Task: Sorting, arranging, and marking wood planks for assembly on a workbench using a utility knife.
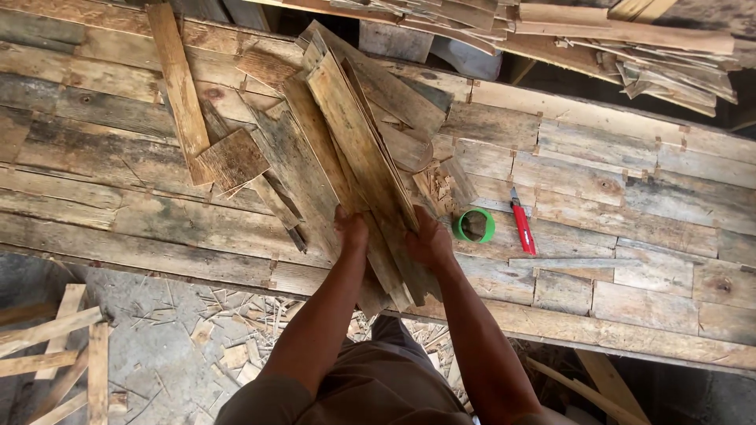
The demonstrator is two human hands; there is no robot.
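Left hand [351, 232] closed on the near end of a bundle of weathered wooden slats [358, 149], fingers curled around the left edge. Right hand [429, 238] gripping the same bundle from the right side, palm pressed against the wood, thumb on top. Bundle held between both hands, tilted, rising away from the body toward the upper left, lower ends near the front edge of the workbench [630, 236]. Several slats fanned out at the far end, not aligned.

Just right of the right hand, lying flat on the bench, a roll of green tape [475, 226]; beside it, a little farther right, a red utility knife [522, 223], pointing away from the body. Between tape and bundle, small broken wood pieces [435, 187], touching the pile. Left of the bundle, a small square board [233, 160] resting partly on a long narrow plank [179, 86] placed diagonally. More loose slats under and behind the bundle, crowded around it.

At the far right top, a heap of thin wood strips [630, 47], well apart from the hands. Below the bench edge, on the grey floor [157, 354], splinters and chips; at far left, crossed wooden sticks [55, 346]. Brown trousers visible at the bottom.
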